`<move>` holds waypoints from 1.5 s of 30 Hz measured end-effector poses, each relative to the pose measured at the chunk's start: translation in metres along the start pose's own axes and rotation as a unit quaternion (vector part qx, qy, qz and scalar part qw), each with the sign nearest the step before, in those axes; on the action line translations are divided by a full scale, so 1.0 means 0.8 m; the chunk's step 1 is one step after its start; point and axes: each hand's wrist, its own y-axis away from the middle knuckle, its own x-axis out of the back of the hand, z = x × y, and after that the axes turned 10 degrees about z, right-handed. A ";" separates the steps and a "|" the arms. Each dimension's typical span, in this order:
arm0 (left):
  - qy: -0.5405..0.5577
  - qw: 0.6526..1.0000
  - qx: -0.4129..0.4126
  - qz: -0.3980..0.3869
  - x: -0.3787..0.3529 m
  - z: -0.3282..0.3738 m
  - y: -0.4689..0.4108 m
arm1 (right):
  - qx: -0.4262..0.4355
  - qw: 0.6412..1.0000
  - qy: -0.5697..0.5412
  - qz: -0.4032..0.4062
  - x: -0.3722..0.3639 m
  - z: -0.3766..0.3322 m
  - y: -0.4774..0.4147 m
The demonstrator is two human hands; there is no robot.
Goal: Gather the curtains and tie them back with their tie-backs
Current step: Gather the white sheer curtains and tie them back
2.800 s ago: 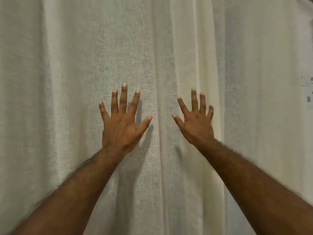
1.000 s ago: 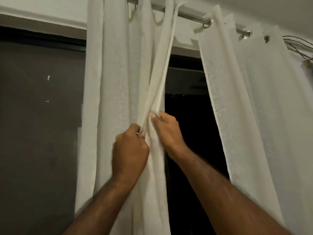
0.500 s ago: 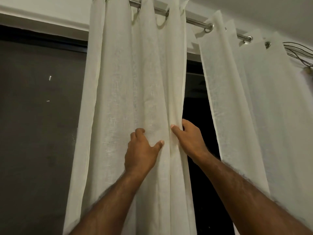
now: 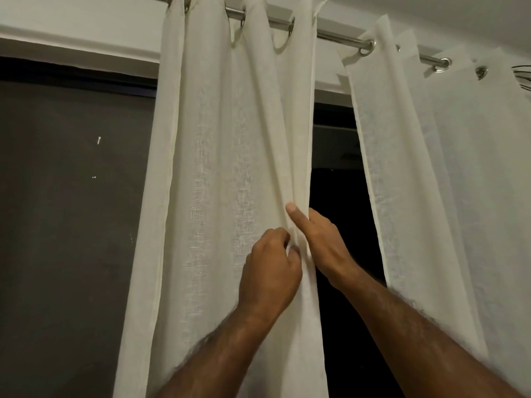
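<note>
Two off-white sheer curtains hang by metal eyelets from a steel rod (image 4: 339, 38). The left curtain (image 4: 218, 173) is bunched into folds in the middle of the view. My left hand (image 4: 270, 271) pinches a fold near its right edge, fingers curled into the cloth. My right hand (image 4: 319, 242) grips that same right edge from behind, thumb pressed on the front. The right curtain (image 4: 448, 182) hangs spread out, untouched. No tie-back is visible.
A dark opening (image 4: 339, 179) shows between the two curtains. A dark grey panel (image 4: 71, 211) fills the left side under a white wall band (image 4: 80, 27). Thin wires (image 4: 521, 79) stick out at the far right by the rod's end.
The closed curtains were parted and the left one pushed leftward into folds. In the last half second my left hand went from flat on the cloth to pinching a fold beside my right hand.
</note>
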 end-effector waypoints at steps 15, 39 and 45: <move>-0.108 0.981 0.114 0.115 0.096 -0.092 -0.036 | 0.014 0.985 0.168 0.019 -0.046 -0.002 -0.016; -0.040 0.992 -0.115 0.035 0.209 -0.191 -0.028 | 0.009 0.988 0.148 0.042 -0.238 -0.106 0.072; -0.012 0.999 0.049 0.016 0.190 -0.214 -0.022 | 0.007 0.973 0.213 0.083 -0.216 -0.076 0.077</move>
